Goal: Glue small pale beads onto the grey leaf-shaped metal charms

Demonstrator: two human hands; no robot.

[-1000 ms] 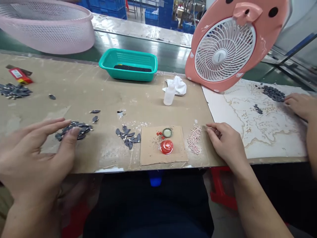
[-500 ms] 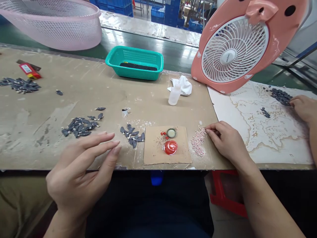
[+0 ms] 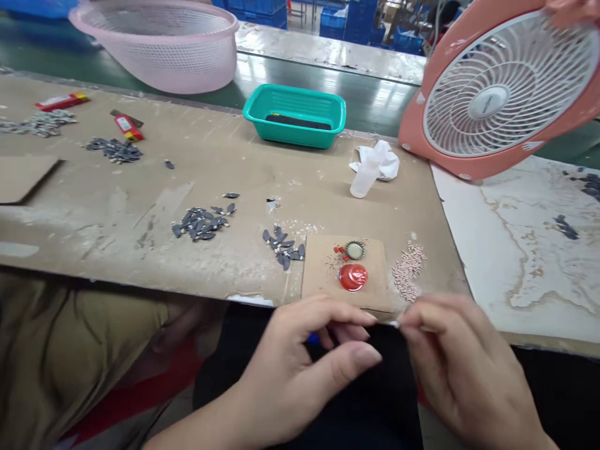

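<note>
Two hands [image 3: 304, 369], one pale bead [image 3: 394, 324]

Stacks of blue plastic crates [image 3: 349, 25] are standing at the far end of the room, beyond a long table [image 3: 328, 53] with a crinkled, shiny covering, while bright light is gleaming along the glossy green surface [image 3: 328, 87] of the workbench nearer by, below a tilted pink fan [image 3: 504, 84].

Nothing legible in this view. Fan hub [image 3: 488, 102], upper right, has a small logo, too blurred to read. Red packet [image 3: 61, 100] at upper left and red-and-white packet [image 3: 127, 127] just right of it show print, also unreadable. Red cap [image 3: 353, 277], lower center: no readable marking.
</note>
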